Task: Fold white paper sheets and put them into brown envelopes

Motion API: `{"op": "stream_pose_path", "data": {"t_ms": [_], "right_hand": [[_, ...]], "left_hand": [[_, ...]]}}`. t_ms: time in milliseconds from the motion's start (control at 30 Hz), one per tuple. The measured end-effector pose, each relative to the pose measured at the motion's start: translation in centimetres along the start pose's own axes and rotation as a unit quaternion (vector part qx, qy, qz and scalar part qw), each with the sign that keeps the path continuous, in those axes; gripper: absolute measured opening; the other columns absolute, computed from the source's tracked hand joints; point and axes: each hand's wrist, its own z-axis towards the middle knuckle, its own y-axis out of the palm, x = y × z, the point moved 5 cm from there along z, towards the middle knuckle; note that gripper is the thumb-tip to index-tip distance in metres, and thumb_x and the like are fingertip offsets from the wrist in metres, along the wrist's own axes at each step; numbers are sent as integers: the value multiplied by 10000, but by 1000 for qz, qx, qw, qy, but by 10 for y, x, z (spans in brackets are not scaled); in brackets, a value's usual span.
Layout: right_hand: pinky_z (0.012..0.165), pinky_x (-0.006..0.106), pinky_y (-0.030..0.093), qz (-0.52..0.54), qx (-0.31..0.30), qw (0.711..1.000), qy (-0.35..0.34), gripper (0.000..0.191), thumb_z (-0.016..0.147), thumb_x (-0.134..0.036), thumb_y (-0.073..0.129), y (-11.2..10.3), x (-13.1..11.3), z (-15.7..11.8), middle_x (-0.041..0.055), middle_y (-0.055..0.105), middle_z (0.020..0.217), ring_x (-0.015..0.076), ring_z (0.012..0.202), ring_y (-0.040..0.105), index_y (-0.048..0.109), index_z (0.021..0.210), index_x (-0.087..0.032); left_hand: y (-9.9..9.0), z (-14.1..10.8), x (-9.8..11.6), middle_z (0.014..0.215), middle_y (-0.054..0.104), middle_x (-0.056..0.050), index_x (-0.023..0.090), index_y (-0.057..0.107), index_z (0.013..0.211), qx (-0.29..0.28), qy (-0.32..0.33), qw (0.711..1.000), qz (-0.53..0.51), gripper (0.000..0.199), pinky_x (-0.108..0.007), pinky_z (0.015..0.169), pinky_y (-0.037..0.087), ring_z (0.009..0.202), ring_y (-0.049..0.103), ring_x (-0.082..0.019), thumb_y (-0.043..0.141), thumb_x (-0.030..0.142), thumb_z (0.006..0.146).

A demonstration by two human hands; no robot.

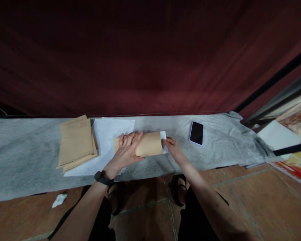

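Observation:
A brown paper envelope [150, 144] lies sideways in front of me, its middle bowed upward. Across its left part rests my left hand [127, 147], fingers over the far edge and thumb at the near edge, gripping it. A strip of folded white paper [163, 135] sticks out of the envelope's right end. My right hand [172, 146] pinches that paper between thumb and fingers. White sheets [104, 144] lie partly under the envelope and my left hand. Left of them is a stack of brown envelopes [76, 142], overlapping the sheets.
A phone [197, 133] lies to the right on the grey cloth [220, 144] covering the long, low surface. Behind it hangs a dark red curtain [150, 73]. Printed boards and black bars [278, 77] stand at the right. A crumpled white tissue [59, 200] is on the tiled floor.

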Motion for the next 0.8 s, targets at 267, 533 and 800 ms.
{"op": "stream_pose_path", "data": {"t_ms": [267,533,800], "right_hand": [[657,246,476,28,-85,995,37,215,787,-363,530,15,5,-6,23,658,832,148,732,606,622,667,-210],[555,227,396,-49,-78,996,8,205,776,-324,537,15,12,-2,4,619,723,137,646,561,590,620,-202],[701,265,452,-141,-2,988,-62,96,752,-253,562,5,-3,-4,31,673,830,173,769,624,636,704,-215]], "left_hand": [[-1,2,7,1443,432,-196,205,100,1599,-9,18,1000,-2,1184,-639,1197,113,1405,368,-385,788,514,686],[1,2,7,1444,425,-194,201,106,1603,-13,21,1000,-4,1154,-636,1202,108,1413,355,-381,763,523,712],[0,2,6,1449,425,-194,195,105,1601,-1,23,1000,-3,1154,-647,1201,110,1410,361,-387,767,529,717]]}}
